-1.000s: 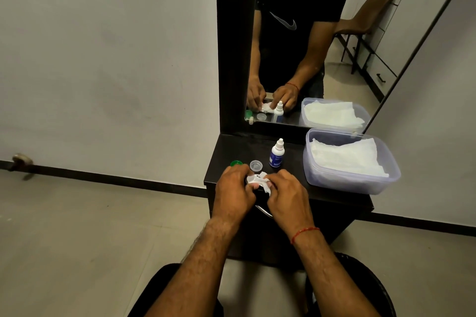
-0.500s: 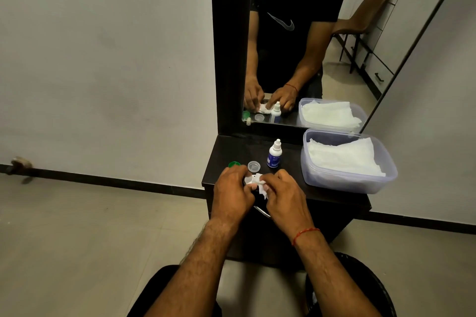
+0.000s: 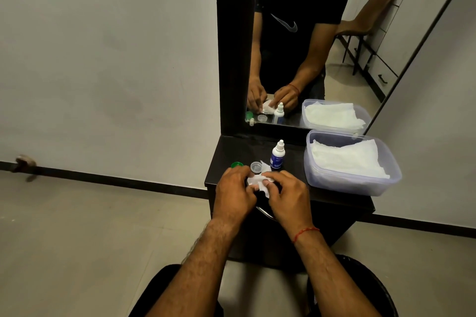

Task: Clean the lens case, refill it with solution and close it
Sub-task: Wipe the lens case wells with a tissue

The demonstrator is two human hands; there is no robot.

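Pale wall (image 3: 108, 59), grey floor (image 3: 77, 239), mirror (image 3: 309, 46), possibly chair (image 3: 368, 15).

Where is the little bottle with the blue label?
In the head view, the little bottle stands upright on the dark shelf, between the clear cap and the plastic tub.

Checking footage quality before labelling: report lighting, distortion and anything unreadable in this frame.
Head view: dim, even indoor light, no harsh glare; wide-angle lens tilts the mirror frame; the solution bottle label is too small to read; both hands, left hand and right hand, hide the case under the tissue.
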